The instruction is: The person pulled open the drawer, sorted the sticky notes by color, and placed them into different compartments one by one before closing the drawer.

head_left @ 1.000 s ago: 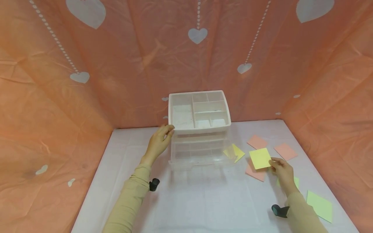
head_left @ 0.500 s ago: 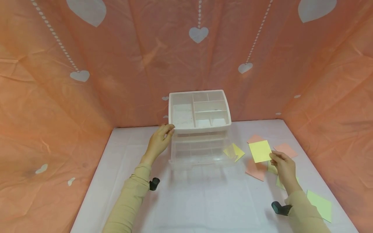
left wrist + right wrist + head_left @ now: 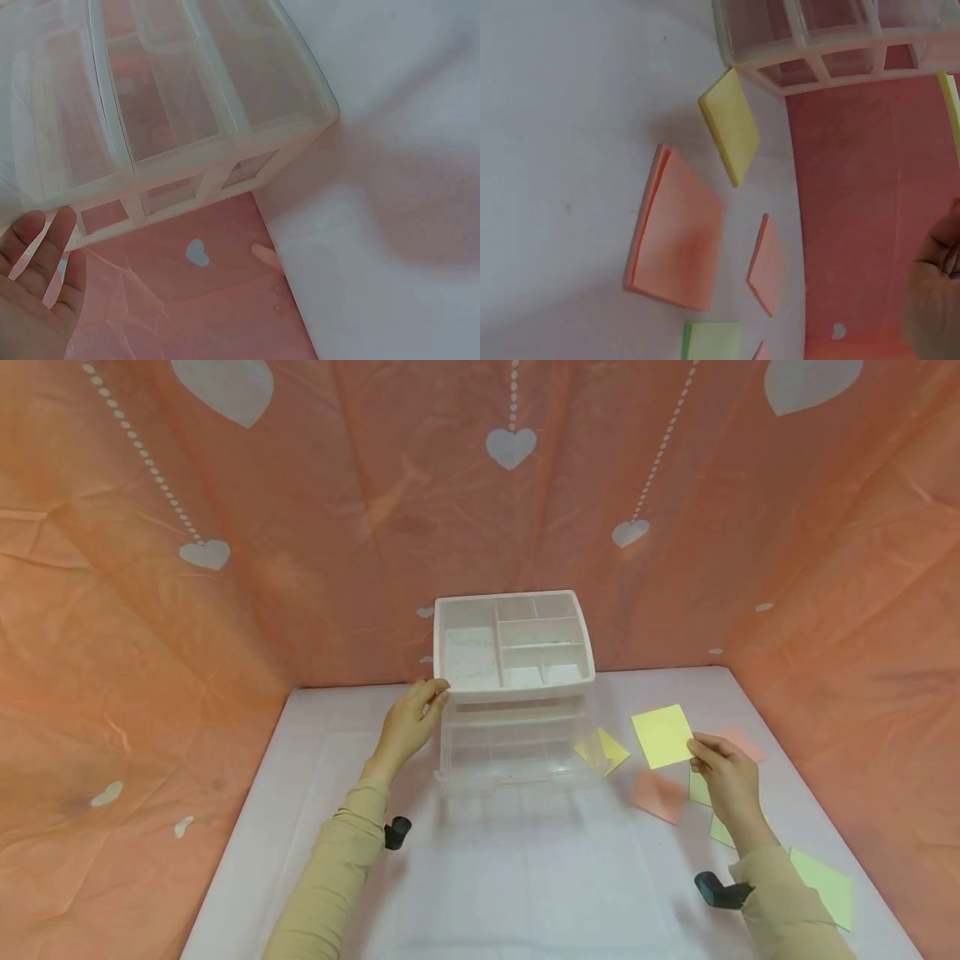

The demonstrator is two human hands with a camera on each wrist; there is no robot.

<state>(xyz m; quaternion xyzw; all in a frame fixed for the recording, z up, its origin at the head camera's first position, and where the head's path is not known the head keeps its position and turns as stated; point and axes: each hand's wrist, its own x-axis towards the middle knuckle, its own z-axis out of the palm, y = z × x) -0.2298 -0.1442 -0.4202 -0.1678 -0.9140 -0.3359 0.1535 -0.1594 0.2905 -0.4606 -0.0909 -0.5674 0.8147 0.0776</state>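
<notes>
My right hand [image 3: 727,777] pinches a yellow sticky-note pad [image 3: 662,735] by its right edge, above the table's right side. Only a strip of that pad shows at the edge of the right wrist view. At the front left corner of a white plastic drawer organizer [image 3: 517,689], the fingertips of my left hand [image 3: 408,718] touch the rim. The left wrist view shows its fingers [image 3: 56,240] extended against the organizer's edge. A clear drawer [image 3: 517,756] sticks out of the organizer toward me. Its compartmented top tray faces up.
Another yellow pad [image 3: 613,752] lies beside the drawer's right side. Pink pads [image 3: 660,795] and green pads [image 3: 823,885] lie scattered on the right of the white-covered table [image 3: 525,877]. An orange cloth with hearts [image 3: 375,527] hangs behind and at both sides.
My right hand has lifted the yellow sticky-note pad up and away, then slightly left, uncovering pink and green pads below. My left hand has stayed at the organizer's corner.
</notes>
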